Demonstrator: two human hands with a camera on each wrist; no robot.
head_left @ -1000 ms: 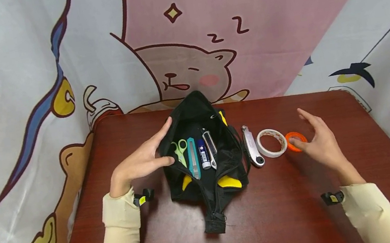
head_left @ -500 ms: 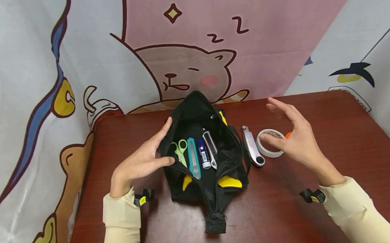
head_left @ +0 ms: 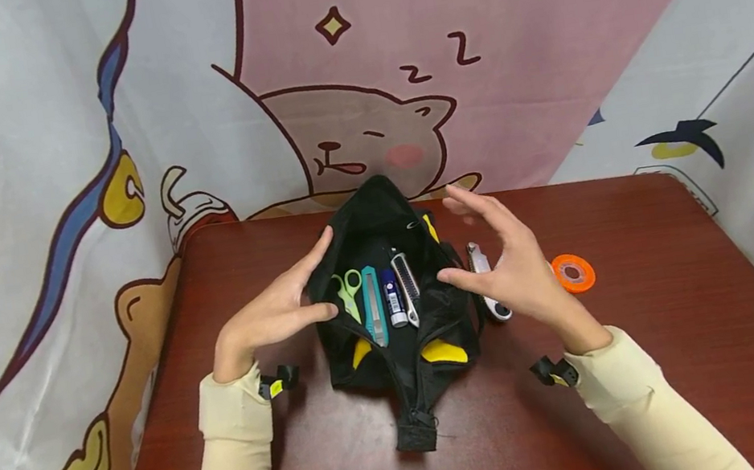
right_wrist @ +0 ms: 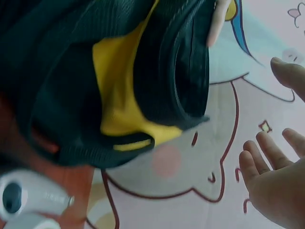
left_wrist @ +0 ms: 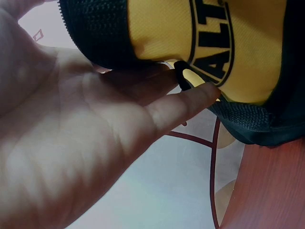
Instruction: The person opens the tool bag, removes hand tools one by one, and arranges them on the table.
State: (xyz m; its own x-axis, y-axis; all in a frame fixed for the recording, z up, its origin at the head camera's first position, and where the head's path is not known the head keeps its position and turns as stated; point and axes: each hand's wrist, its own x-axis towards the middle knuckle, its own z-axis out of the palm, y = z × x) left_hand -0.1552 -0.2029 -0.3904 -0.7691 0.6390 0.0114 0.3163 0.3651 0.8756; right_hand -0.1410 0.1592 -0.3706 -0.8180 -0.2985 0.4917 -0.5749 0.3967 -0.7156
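The red-brown table (head_left: 470, 465) has its back edge against the printed cloth (head_left: 508, 85), close behind the bag; its surface runs on well to the right and toward the person, leaving sideways room for a hand. The black bag (head_left: 383, 203) sits mouth open left of the table's middle, unmoved over the last second. What differs is the right hand (head_left: 517, 271): it has swung left to near the bag's right rim, thumb parted wide from the fingers, nothing between them (the right wrist view shows a gap before the bag). The left hand (head_left: 278, 306) has kept its place at the left rim, thumb and fingers likewise spread, fingertips against the yellow panel (left_wrist: 257, 52) outside. A pale tool (head_left: 478, 262) lies beside the bag, partly behind the right hand. Inside, the teal cutter (head_left: 374, 308) and green scissors (head_left: 350, 297) lie as before. The orange roll (head_left: 562, 276), partly covered earlier, now shows whole.
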